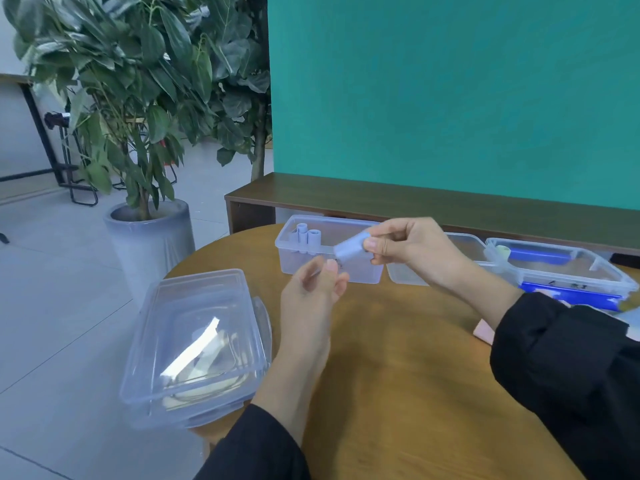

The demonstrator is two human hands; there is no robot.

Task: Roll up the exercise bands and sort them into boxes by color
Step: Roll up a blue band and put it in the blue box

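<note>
I'm pinching a rolled grey-blue exercise band (350, 250) in my right hand (408, 249), just above the clear plastic box (294, 263) holding grey rolls; left hand (313, 289) is hanging loosely curled, empty. Loosening my pinch early probably means it's unrolling.

At the table (398, 375), my right hand (408, 249) holds a roll (350, 250) above the box (301, 261) holding rolls (307, 237); my left hand (311, 289) nearer me, lids (194, 341) left, more boxes (554, 268) right
</note>
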